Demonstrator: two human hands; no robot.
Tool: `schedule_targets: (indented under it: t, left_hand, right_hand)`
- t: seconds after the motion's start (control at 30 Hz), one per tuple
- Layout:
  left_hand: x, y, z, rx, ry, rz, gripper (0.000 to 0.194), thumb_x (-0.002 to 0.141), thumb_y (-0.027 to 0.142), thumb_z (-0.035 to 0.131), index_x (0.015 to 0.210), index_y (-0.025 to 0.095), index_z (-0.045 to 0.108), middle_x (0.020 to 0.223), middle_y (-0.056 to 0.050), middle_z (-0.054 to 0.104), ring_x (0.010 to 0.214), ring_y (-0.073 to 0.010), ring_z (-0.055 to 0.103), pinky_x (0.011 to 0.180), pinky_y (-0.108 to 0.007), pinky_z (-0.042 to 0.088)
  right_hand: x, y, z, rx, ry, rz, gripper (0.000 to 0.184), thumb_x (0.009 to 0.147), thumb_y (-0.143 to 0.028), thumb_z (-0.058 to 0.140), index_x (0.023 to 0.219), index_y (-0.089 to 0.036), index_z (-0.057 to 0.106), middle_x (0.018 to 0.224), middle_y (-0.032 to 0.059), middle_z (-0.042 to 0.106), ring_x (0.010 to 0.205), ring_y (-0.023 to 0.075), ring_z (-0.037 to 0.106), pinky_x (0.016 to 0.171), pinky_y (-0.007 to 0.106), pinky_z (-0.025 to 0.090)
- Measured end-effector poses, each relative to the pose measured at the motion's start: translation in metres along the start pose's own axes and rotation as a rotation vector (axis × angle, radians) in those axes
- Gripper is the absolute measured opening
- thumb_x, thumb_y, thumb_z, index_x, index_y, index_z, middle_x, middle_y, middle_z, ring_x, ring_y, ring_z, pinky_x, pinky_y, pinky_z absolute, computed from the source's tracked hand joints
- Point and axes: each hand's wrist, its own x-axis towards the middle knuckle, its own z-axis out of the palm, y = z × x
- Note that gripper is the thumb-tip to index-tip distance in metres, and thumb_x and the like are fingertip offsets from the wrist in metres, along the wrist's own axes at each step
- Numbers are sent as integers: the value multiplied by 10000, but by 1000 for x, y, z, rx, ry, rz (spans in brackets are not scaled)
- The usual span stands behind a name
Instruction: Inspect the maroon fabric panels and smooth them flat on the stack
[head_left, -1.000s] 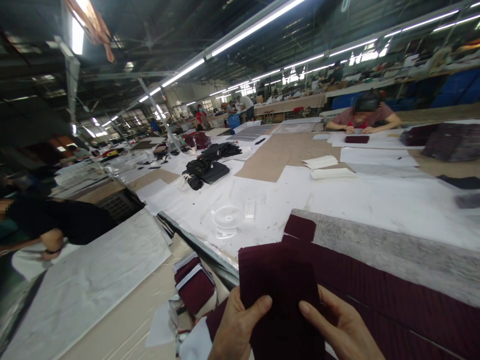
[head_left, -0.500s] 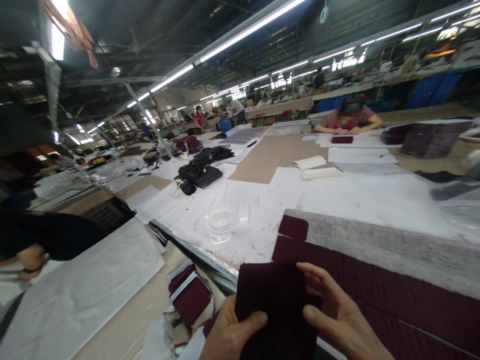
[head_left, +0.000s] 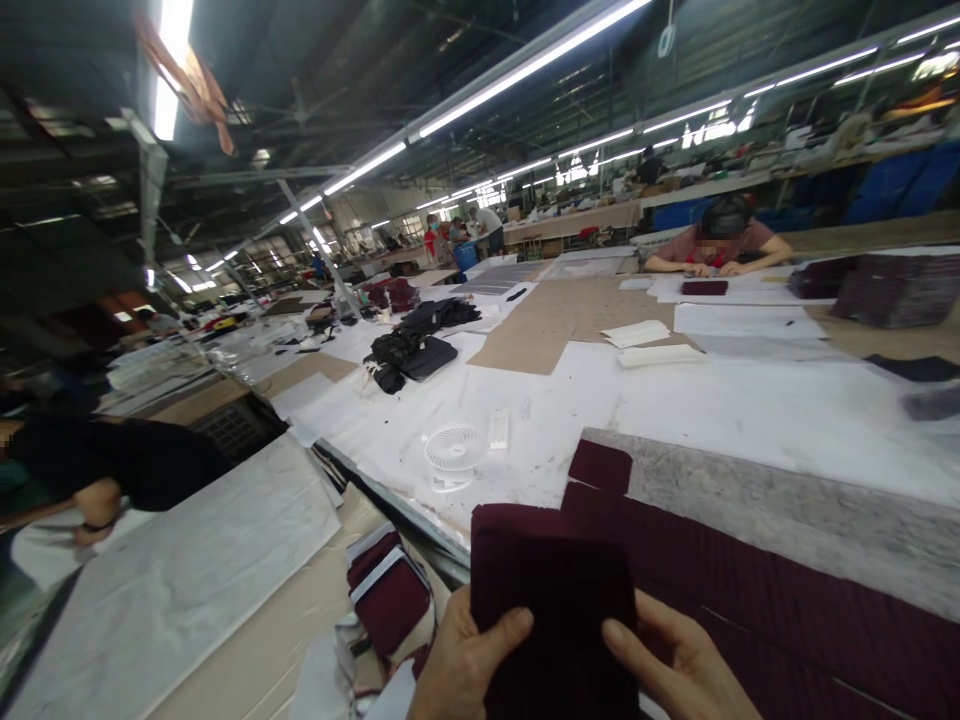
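Both my hands hold up a stack of dark maroon fabric pieces point(head_left: 555, 590) at the bottom middle. My left hand point(head_left: 469, 665) grips its lower left side, thumb pressed on the front. My right hand point(head_left: 675, 670) grips the lower right side, thumb across the front too. Behind the stack, a row of maroon fabric pieces point(head_left: 787, 610) lies on a grey felt sheet point(head_left: 765, 500), with one small maroon piece point(head_left: 598, 466) at the row's far end.
A small white fan point(head_left: 454, 450) lies on the white table paper point(head_left: 712, 400). Bundled maroon pieces point(head_left: 390, 590) sit low at left. Black garments point(head_left: 412, 350) lie further back. One person sits across the table point(head_left: 720, 245); another person's arm point(head_left: 97, 490) is at far left.
My right hand's fingers, which reached up the stack's right edge half a second ago, have slid down to its lower corner. The stack stays held up between both hands.
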Motion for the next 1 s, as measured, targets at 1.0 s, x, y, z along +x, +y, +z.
schedule_targets:
  t: [1.0]
  left_hand:
    - [-4, 4, -9, 96, -223, -89, 336, 702, 306, 729, 994, 140, 722, 744, -71, 723, 644, -152, 629, 612, -234, 448]
  right_hand:
    - [4, 12, -16, -109, 235, -106, 700, 557, -612, 764, 1158, -304, 580, 1216, 111, 610, 1110, 342, 555, 912, 462, 442]
